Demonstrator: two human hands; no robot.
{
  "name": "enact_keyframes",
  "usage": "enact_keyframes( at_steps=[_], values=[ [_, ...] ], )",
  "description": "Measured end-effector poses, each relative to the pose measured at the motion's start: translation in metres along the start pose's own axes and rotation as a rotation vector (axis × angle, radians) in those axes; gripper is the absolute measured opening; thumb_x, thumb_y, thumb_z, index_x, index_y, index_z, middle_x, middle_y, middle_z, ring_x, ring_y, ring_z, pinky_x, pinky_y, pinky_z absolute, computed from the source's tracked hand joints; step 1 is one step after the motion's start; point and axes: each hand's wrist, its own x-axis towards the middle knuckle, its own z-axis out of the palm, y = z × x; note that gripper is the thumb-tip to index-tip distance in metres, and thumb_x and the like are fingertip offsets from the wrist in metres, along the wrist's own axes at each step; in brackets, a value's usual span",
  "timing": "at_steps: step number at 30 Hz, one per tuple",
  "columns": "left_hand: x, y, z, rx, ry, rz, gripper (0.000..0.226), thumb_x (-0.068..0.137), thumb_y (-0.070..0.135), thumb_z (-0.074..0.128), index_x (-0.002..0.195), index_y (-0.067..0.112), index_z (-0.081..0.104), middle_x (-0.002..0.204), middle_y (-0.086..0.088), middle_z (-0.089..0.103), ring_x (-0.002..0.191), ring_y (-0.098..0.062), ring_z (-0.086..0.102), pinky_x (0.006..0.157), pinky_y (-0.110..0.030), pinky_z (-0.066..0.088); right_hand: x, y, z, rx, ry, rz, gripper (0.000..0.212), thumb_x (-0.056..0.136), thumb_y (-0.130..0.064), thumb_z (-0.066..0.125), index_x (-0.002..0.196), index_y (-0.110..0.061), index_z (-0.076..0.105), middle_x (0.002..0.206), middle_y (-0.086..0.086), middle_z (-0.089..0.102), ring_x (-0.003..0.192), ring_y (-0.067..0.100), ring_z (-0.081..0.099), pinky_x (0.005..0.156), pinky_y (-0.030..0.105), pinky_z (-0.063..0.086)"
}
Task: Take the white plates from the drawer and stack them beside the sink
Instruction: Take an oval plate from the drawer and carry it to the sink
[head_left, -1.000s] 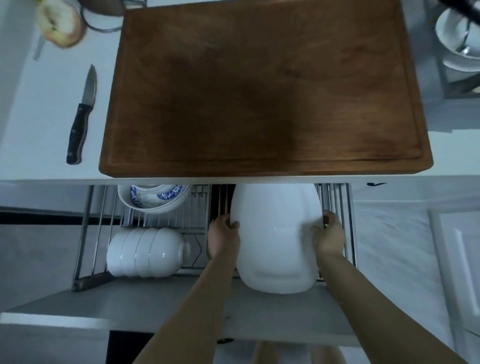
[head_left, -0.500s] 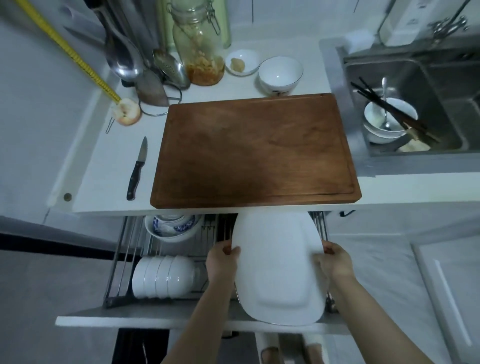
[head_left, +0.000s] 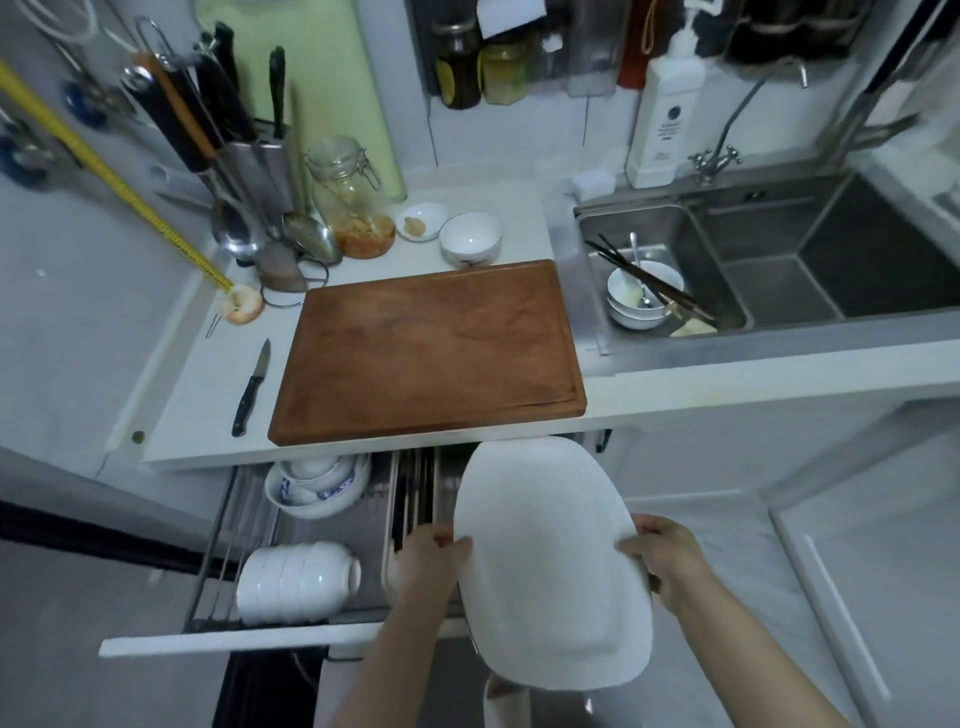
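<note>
STATUS: white plates (head_left: 550, 561) lifted above drawer (head_left: 249, 642) | GRIP: left hand (head_left: 428, 558), right hand (head_left: 662, 558) clasp opposite rims | PENDING: stacking on tabletop (head_left: 519, 218) beside sink (head_left: 670, 228)

– Where could those hands go with that white plate (head_left: 550, 561)?

– Up past the counter edge (head_left: 727, 387); the air above the open drawer (head_left: 249, 642) is free on the right.

– And the worktop?

– The cutting board (head_left: 426, 353) fills the middle, its top bare. Left of it lies a knife (head_left: 251, 388). Behind, a bowl (head_left: 470, 238), a small dish (head_left: 421, 221) and a jar (head_left: 353, 200) crowd the wall.

– Beside the sink (head_left: 670, 270)?

– Only a narrow strip between board and basin.
</note>
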Motion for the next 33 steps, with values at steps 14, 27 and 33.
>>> enact_keyframes(
  at_steps=[14, 27, 33],
  values=[
    [-0.118, 0.097, 0.131, 0.086, -0.183, 0.184, 0.026, 0.084, 0.011, 0.063, 0.063, 0.016, 0.049, 0.068, -0.001, 0.059, 0.065, -0.017, 0.058, 0.065, -0.03, 0.052, -0.022, -0.011, -0.211, -0.039, 0.148, -0.128, 0.025, 0.075, 0.017, 0.051, 0.06, -0.003, 0.057, 0.062, 0.01, 0.052, 0.058, 0.021, 0.047, 0.063, 0.032, 0.04],
    [-0.146, 0.273, 0.253, 0.147, -0.3, 0.738, 0.031, 0.079, 0.006, 0.058, 0.053, 0.017, 0.045, 0.048, 0.008, 0.029, 0.049, -0.01, 0.028, 0.05, -0.024, 0.021, -0.032, -0.079, -0.361, 0.04, 0.487, -0.392, 0.011, 0.077, 0.002, 0.061, 0.073, 0.005, 0.052, 0.073, 0.011, 0.054, 0.067, 0.022, 0.052, 0.068, 0.037, 0.047],
    [-0.127, 0.353, 0.32, 0.112, -0.479, 0.758, 0.041, 0.08, 0.002, 0.057, 0.051, 0.03, 0.06, 0.04, 0.012, 0.044, 0.046, -0.007, 0.043, 0.055, -0.023, 0.033, -0.007, -0.117, -0.407, 0.106, 0.64, -0.382, 0.008, 0.076, -0.001, 0.066, 0.08, 0.005, 0.06, 0.076, 0.019, 0.058, 0.066, 0.02, 0.053, 0.066, 0.032, 0.045]
  ],
)
